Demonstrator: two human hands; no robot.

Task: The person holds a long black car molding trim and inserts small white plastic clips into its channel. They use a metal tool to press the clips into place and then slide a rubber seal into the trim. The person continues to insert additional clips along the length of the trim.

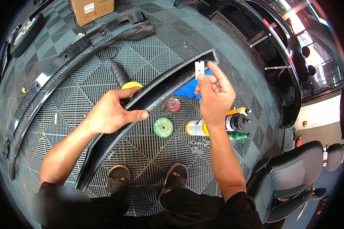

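Observation:
A long black curved trim piece (166, 80) runs diagonally up to the right in front of me. My left hand (118, 114) grips it around the middle, thumb on the near edge and index finger reaching over the far side. My right hand (214, 91), near the upper end, pinches a small white-silver razor blade (200, 66) upright between thumb and fingers, close to the trim's edge. Behind the trim lie a power polisher (119, 72) with a yellow pad (128, 84) and a blue cloth (183, 90). A green pad (163, 126) and a reddish round container (172, 105) are below it.
Bottles (197, 127) lie by my right forearm. Two trim strips (67, 57), a wheel (23, 36) and a cardboard box (93, 19) are on the tiled floor (149, 149). Car seats (294, 168) stand at lower right, large black body parts (279, 45) at upper right.

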